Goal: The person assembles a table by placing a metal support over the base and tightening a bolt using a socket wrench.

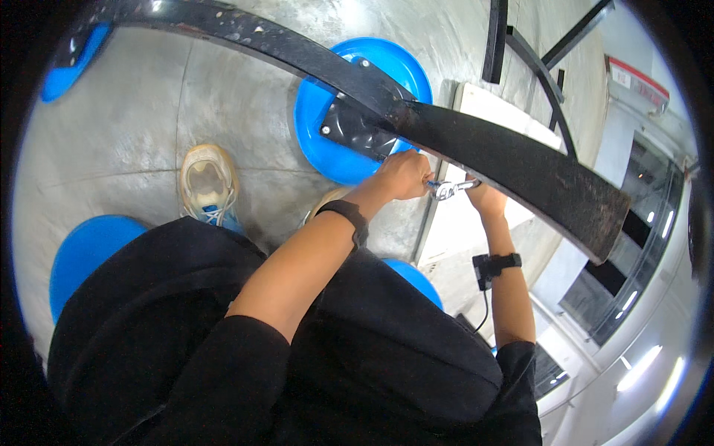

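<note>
A chrome ratchet wrench (446,191) spans the gap between my two hands. My right hand (487,199), partly hidden behind the black metal beam, is closed round its handle end. Close to the wrench's head, my left hand (404,175) is closed; a bit of blue shows at its fingertips, but what it pinches is hidden. Just above my left hand is a round blue seat (309,119), with a black mounting plate (346,126) bolted on it. The black metal beam (513,152) crosses over the seat and joins a curved black bar (275,44).
A white flat panel (465,234) lies under my hands. More blue round seats (93,249) are at the left and below my left forearm. Black metal frame legs (539,70) stand at the upper right. My shoe (208,182) rests on the concrete floor (134,119).
</note>
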{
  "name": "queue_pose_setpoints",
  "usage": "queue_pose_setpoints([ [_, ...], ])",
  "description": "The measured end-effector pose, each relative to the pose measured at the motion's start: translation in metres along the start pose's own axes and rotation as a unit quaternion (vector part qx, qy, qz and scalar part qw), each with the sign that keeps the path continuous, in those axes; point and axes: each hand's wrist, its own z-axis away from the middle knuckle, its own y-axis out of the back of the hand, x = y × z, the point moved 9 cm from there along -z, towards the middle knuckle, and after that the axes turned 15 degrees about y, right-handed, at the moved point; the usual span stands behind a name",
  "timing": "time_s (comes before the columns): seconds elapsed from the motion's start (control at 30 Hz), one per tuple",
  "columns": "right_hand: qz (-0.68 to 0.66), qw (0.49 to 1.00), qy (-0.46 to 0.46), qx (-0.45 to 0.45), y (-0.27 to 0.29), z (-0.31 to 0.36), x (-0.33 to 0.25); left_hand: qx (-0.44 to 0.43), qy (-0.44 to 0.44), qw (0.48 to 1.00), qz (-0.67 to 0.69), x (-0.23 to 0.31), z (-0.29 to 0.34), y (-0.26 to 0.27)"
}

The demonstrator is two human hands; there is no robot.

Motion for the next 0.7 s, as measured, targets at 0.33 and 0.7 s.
queue_pose_setpoints([
  [0.33,-0.027,0.993,-0.113,-0.006,0.0,0.003,0.007,-0.013,-0.002,0.999,-0.049,-0.011,-0.006,-0.004],
  [0.7,-0.122,0.97,-0.207,-0.023,-0.027,0.03,0.013,0.019,-0.168,0.981,-0.097,0.02,0.005,0.001],
])
